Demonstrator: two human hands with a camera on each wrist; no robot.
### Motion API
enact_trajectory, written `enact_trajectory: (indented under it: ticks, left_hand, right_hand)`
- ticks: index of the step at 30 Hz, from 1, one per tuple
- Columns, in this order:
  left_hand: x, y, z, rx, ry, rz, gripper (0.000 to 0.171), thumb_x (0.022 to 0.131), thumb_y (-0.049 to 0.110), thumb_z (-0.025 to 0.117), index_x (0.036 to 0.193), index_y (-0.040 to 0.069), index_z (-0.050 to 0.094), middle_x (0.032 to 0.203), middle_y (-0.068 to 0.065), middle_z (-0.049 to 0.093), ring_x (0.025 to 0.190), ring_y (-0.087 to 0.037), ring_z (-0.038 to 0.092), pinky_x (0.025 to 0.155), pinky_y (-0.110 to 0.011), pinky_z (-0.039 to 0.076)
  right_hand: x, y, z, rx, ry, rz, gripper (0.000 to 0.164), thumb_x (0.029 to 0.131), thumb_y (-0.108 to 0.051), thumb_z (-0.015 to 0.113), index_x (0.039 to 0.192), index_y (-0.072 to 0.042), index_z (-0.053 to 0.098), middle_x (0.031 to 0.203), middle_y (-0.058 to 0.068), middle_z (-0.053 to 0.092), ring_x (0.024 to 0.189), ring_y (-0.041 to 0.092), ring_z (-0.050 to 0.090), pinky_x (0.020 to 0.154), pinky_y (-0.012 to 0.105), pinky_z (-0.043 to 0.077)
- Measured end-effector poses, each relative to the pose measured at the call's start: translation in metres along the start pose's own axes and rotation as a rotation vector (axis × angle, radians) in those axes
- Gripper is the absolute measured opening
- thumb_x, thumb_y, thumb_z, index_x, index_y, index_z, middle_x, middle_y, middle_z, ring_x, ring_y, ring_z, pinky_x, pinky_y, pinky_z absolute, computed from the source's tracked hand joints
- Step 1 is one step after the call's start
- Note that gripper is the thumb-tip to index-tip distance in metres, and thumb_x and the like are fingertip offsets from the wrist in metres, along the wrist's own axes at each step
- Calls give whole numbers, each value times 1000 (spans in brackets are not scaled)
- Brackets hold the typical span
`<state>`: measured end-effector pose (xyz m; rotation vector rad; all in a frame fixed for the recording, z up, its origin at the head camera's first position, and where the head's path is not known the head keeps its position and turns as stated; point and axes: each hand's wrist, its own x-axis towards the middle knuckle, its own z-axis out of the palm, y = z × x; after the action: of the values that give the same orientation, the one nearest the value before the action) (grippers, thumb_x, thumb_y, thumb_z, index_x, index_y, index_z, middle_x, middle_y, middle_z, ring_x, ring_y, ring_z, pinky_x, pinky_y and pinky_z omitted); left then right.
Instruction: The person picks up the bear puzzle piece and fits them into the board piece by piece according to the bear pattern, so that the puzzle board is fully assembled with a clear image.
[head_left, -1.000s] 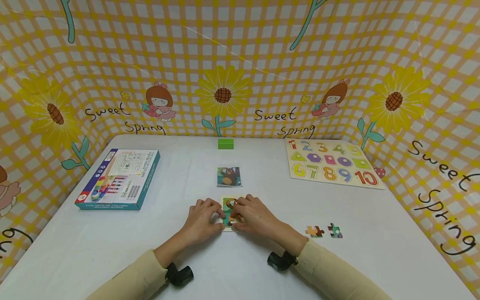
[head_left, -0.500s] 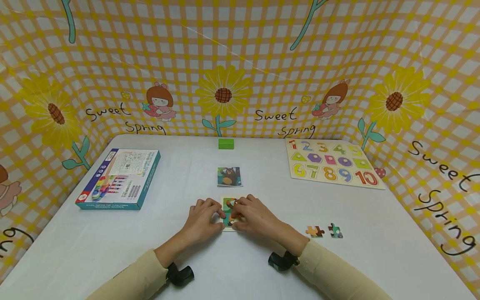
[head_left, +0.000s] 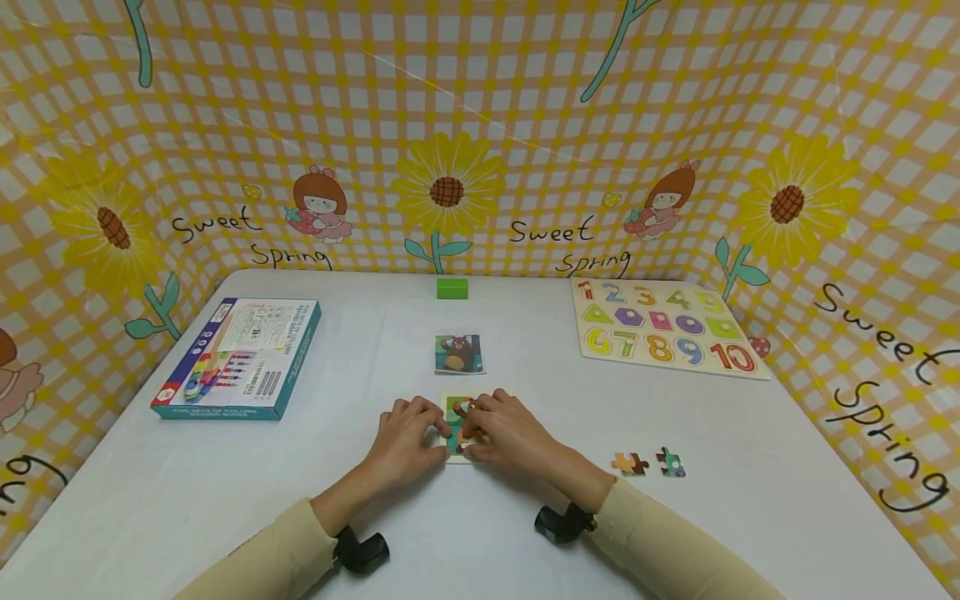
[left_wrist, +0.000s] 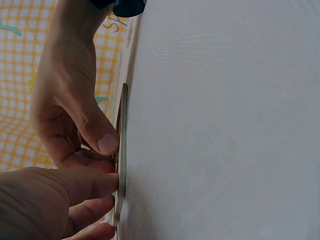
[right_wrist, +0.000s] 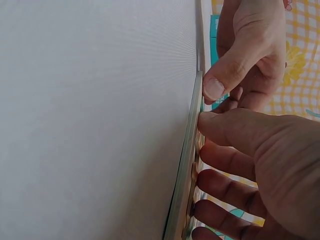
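Observation:
A small puzzle board with a pale rim lies before me, bear-picture jigsaw pieces inside it. My left hand rests at its left side, thumb near the front corner and index fingertip at the pieces. My right hand covers the board's right part, its spread fingertips touching the pieces in the right wrist view. Edge-on in that view, the board lies flat under both hands. Two loose jigsaw pieces lie to the right: a tan-and-brown piece and a green piece.
Behind the board lies a bear picture card, and farther back a green block. A boxed toy set sits at the left. A wooden number board is at the back right. Checked cloth walls the table.
Both hands stay almost in place at the board, with only slight finger movement. The loose pieces and the things around have not moved.

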<state>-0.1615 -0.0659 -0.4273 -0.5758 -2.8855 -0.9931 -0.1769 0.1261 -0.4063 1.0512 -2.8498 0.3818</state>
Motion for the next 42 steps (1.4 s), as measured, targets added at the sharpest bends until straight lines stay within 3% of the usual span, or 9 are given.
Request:
enact_trajectory:
  ticks: [15, 23, 32, 42]
  left_hand:
    - [0, 0, -1, 9, -5, -1, 12, 74, 18, 72, 83, 18, 64, 109, 1, 56, 100, -21, 41, 84, -45, 31]
    - [0, 0, 0, 0, -12, -15, 13, 73, 18, 72, 83, 20, 64, 110, 3, 55, 102, -21, 41, 86, -45, 31]
    - [-1, 1, 0, -6, -6, -4, 13, 73, 16, 72, 83, 18, 65, 109, 1, 55, 101, -22, 41, 84, -45, 31]
    - [0, 1, 0, 3, -9, -12, 12, 73, 17, 72, 83, 18, 66, 110, 1, 56, 102, -23, 42, 85, -46, 31]
  right_hand:
    - [-2, 0, -1, 11, 14, -19, 18, 74, -26, 78, 87, -18, 69, 87, -4, 60, 81, 13, 42, 71, 26, 33]
    - [-11, 5, -12, 58, 6, 71, 20, 72, -25, 78, 88, -15, 70, 88, -1, 60, 83, 14, 43, 73, 28, 35]
    - [-44, 31, -34, 85, 34, 150, 24, 75, -27, 77, 96, -16, 70, 97, -3, 62, 91, 14, 46, 81, 35, 38]
    - [-88, 66, -56, 54, 73, 179, 28, 74, -27, 78, 99, -17, 70, 100, -5, 62, 95, 14, 46, 81, 35, 40]
